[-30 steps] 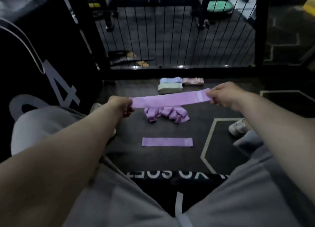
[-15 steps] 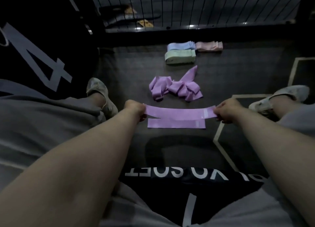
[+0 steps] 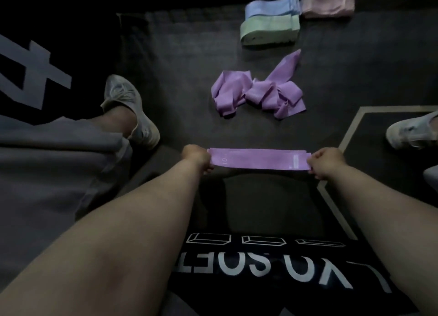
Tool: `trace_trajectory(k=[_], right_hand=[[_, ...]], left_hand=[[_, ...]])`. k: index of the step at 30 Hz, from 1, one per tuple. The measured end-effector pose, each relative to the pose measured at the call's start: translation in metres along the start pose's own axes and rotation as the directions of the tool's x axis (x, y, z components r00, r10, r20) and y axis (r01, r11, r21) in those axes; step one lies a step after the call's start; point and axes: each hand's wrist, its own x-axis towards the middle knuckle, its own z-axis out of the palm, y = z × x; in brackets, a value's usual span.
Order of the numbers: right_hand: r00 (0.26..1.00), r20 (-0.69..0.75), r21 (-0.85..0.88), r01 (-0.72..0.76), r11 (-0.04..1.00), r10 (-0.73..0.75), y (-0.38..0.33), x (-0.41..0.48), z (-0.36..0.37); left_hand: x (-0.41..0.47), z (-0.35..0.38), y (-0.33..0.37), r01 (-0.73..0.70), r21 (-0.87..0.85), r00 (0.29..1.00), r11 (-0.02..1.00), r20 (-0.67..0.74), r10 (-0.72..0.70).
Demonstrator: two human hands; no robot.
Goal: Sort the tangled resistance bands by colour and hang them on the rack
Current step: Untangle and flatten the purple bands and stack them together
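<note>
Left hand point(image 3: 196, 158) and right hand point(image 3: 326, 162) each pinch an end of the flat lilac fabric resistance band point(image 3: 258, 160), stretched low over the dark rubber floor point(image 3: 180, 78); light, limp and springy, it likely handles best by both ends

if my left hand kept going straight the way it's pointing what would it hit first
Probably the tangled purple heap, just past the flat band the left hand holds; depth is unclear.
</note>
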Motion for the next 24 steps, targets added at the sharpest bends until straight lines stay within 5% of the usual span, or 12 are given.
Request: trace_trajectory(k=[15, 24], right_hand=[[0.996, -0.082, 0.094, -0.033, 0.995, 0.041, 0.017, 0.040, 0.030], [0.988, -0.152, 0.068, -0.030, 0.997, 0.040, 0.016, 0.038, 0.033]], left_hand=[[0.059, 0.031, -0.028, -0.021, 0.003, 0.993, 1.000, -0.118, 0.021], [0.056, 0.033, -0.022, -0.060, 0.150, 0.973, 0.987, -0.213, 0.091]])
